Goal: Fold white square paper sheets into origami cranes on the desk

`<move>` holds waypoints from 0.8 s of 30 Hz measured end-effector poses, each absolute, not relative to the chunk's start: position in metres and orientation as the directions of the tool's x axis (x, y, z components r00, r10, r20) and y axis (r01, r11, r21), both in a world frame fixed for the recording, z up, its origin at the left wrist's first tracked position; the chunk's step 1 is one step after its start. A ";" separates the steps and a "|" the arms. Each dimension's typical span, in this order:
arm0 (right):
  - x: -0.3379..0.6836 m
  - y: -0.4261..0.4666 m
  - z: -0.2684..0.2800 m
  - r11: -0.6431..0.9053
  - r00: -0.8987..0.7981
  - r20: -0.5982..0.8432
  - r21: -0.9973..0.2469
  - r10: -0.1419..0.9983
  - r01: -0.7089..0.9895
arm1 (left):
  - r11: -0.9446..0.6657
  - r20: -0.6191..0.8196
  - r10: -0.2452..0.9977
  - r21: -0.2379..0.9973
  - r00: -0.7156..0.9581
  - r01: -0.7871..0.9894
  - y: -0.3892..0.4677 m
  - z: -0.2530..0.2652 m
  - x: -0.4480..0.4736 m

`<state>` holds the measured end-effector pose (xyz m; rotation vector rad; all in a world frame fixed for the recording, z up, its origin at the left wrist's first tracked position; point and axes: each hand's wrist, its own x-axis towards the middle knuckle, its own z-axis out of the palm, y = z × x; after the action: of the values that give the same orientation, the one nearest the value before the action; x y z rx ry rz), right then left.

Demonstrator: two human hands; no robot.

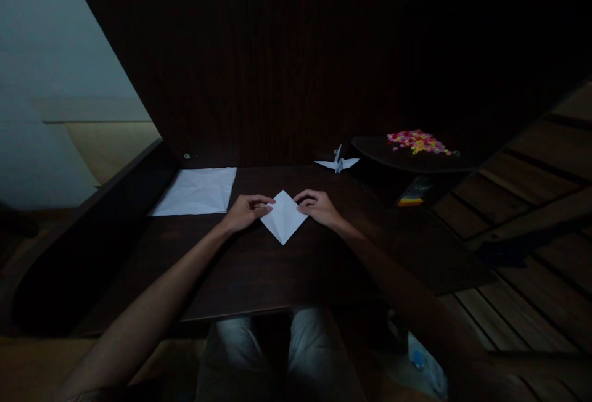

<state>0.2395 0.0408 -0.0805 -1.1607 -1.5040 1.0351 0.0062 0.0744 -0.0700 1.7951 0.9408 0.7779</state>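
A folded white paper diamond [283, 222] lies on the dark desk [259, 282], its left edge pinched by the left hand [250, 209], its right edge by the right hand [319, 206]. White sheets [198, 191] lie farther left; far right stands a paper crane [338, 165], near a shelf [370, 148] bearing a colourful pile [419, 141].

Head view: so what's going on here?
A person at a dark wooden desk has both hands on a folded white paper diamond with visible creases. The left hand touches its left side, the right hand its right. A white origami crane stands behind, a little to the right, and white paper lies at the left. Small colourful pieces, too small to identify, sit on a shelf.
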 end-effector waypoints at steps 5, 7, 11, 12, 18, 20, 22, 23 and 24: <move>0.242 0.042 -0.087 0.433 -0.256 0.350 -0.747 0.901 0.505 | -0.598 0.222 0.710 0.692 0.669 0.405 0.078 -0.067 -0.003; 0.243 0.041 -0.087 0.537 -0.361 0.398 -0.615 0.844 0.578 | -0.691 0.248 0.656 0.579 0.713 0.434 0.079 -0.065 -0.006; 0.244 0.037 -0.084 0.584 -0.446 0.377 -0.507 0.812 0.634 | -0.767 0.213 0.570 0.484 0.794 0.421 0.079 -0.061 -0.009; 0.245 0.036 -0.082 0.581 -0.457 0.358 -0.501 0.814 0.641 | -0.774 0.203 0.560 0.473 0.803 0.420 0.078 -0.059 -0.009; 0.254 0.032 -0.074 0.603 -0.553 0.264 -0.492 0.790 0.628 | -0.786 0.208 0.551 0.454 0.808 0.420 0.075 -0.054 -0.010; 0.256 0.032 -0.072 0.618 -0.581 0.248 -0.488 0.775 0.617 | -0.781 0.204 0.556 0.460 0.806 0.423 0.075 -0.054 -0.011; 0.257 0.032 -0.071 0.622 -0.593 0.238 -0.493 0.769 0.609 | -0.782 0.198 0.554 0.456 0.808 0.425 0.076 -0.054 -0.012; 0.257 0.032 -0.070 0.619 -0.593 0.234 -0.498 0.770 0.607 | -0.783 0.194 0.552 0.453 0.811 0.426 0.076 -0.054 -0.012; 0.257 0.032 -0.070 0.615 -0.591 0.231 -0.502 0.773 0.608 | -0.784 0.189 0.551 0.451 0.813 0.427 0.076 -0.053 -0.012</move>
<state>0.2573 0.0316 -0.0705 -1.0962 -2.4131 0.5230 -0.0120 0.0757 -0.0533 2.6067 0.7349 0.4404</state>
